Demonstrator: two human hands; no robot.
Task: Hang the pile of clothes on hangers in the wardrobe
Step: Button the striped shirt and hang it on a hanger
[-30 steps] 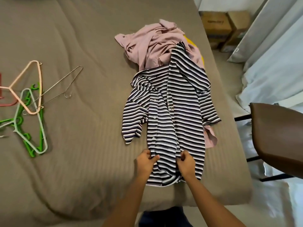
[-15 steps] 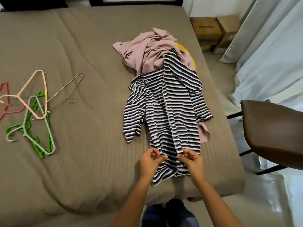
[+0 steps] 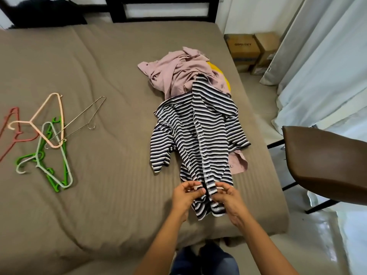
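bed (image 3: 119, 76): hangers (image 3: 40, 134) left, chair (image 3: 325, 165) right; hands (image 3: 185, 197) (image 3: 228, 199) pinch striped shirt (image 3: 208, 135), apparently placket

The red hanger (image 3: 17, 122) is cut off by the left edge. A yellow garment (image 3: 214, 68) lies mostly hidden under the pink shirt (image 3: 178, 74), which is itself partly covered by the striped shirt (image 3: 210, 135). The print on the cardboard box (image 3: 243, 44) is too blurred to read.

L hand (image 3: 184, 196), R hand (image 3: 229, 198), fingers (image 3: 199, 191) prob. pinching
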